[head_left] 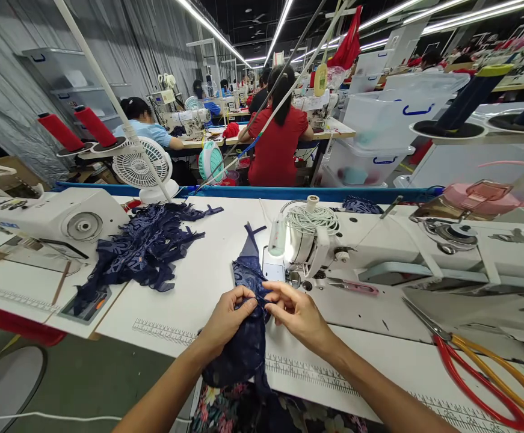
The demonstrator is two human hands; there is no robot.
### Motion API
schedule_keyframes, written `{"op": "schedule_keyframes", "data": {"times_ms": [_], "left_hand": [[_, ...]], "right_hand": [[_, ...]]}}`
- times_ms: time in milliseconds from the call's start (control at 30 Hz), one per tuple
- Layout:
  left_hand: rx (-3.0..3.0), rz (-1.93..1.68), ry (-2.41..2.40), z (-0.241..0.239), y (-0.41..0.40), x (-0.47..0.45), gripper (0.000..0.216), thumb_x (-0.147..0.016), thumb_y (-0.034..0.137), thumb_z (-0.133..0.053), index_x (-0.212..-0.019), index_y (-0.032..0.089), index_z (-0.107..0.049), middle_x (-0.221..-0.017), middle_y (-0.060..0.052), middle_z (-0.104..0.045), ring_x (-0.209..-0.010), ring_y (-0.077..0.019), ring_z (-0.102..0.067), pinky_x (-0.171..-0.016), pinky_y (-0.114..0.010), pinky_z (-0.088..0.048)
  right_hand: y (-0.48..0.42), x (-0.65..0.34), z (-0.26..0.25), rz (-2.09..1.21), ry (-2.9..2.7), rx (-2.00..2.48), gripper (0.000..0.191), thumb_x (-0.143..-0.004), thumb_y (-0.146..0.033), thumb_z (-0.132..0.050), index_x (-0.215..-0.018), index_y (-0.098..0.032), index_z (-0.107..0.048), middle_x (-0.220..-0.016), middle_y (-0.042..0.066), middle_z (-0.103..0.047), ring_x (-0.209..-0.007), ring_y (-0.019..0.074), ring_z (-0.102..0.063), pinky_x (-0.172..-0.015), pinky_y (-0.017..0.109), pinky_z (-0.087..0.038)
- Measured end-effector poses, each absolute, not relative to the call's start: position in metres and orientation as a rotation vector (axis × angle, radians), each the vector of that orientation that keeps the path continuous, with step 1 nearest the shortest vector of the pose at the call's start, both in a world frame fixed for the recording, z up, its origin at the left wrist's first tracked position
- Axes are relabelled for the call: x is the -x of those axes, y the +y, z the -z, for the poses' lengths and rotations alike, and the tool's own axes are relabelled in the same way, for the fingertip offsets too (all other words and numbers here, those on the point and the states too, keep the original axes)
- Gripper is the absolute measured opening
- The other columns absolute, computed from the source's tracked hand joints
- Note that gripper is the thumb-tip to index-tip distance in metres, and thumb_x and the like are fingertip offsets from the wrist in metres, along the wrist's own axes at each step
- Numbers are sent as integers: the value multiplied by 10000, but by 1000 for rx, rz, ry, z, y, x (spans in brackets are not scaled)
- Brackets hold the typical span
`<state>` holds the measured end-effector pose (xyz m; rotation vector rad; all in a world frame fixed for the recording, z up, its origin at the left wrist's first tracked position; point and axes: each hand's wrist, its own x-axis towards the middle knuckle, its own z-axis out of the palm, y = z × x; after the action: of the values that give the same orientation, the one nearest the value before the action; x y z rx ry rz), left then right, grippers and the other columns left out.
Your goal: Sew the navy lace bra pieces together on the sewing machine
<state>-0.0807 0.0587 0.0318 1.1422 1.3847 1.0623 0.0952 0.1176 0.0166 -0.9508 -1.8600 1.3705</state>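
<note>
A navy patterned fabric piece (249,273) lies across the table's front edge and hangs down over my lap. My left hand (231,316) pinches it between thumb and fingers. Close beside, my right hand (294,310) has thumb and forefinger closed on the same fabric. The two sets of fingertips almost meet. Just beyond my right hand is the sewing machine's lit needle area (284,258). On the left lies a heap of navy lace pieces (142,246).
Large scissors with red and orange handles (464,355) lie at the right, and small pink snips (354,287) rest by the machine. A second sewing machine (70,219) stands left, a white fan (142,165) behind it. People work at tables ahead.
</note>
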Motion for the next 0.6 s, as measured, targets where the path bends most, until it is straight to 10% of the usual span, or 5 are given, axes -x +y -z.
{"op": "schedule_keyframes", "data": {"times_ms": [600], "left_hand": [[-981,-1042,1335,-27,60,79,315,-804,491,-635,-846,190,-551,-797,13,-514,-756,-142,-448,-699,-229,-344]], "right_hand": [[122,-103,-10,-1210,-1896,948,332,-823,-247,-630,-1155,-239,-629,-982,41,-673,-620,113,-597,-517,233,-482]]}}
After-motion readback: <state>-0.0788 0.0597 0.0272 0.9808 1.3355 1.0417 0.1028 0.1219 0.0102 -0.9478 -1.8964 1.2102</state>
